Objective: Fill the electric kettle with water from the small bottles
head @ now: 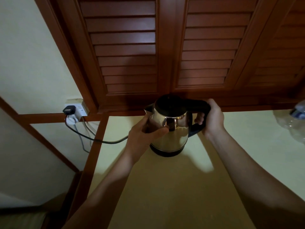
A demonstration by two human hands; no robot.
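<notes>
The kettle [171,129] stands on the tabletop [165,187], the right hand [212,118] with its grip closed round the handle [195,104] and the left hand [145,134] clasping the steel body, so opening the lid [170,104] and reaching for the bottle [295,123] at the right likely come next.

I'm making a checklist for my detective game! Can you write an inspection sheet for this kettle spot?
Surface: pale yellow tabletop with a brown wooden edge.
Job's things: shiny steel electric kettle with black lid and handle, upright on the tabletop; clear plastic bottle at the right edge, partly out of view.
Clutter: nothing seen.
Hands: left hand holds the kettle's body; right hand grips its handle.
Cables: black cable runs from the black plug in the white wall socket toward the kettle; thin grey cable hangs beside it.
Surroundings: brown louvred wooden doors behind; cream wall on the left.
</notes>
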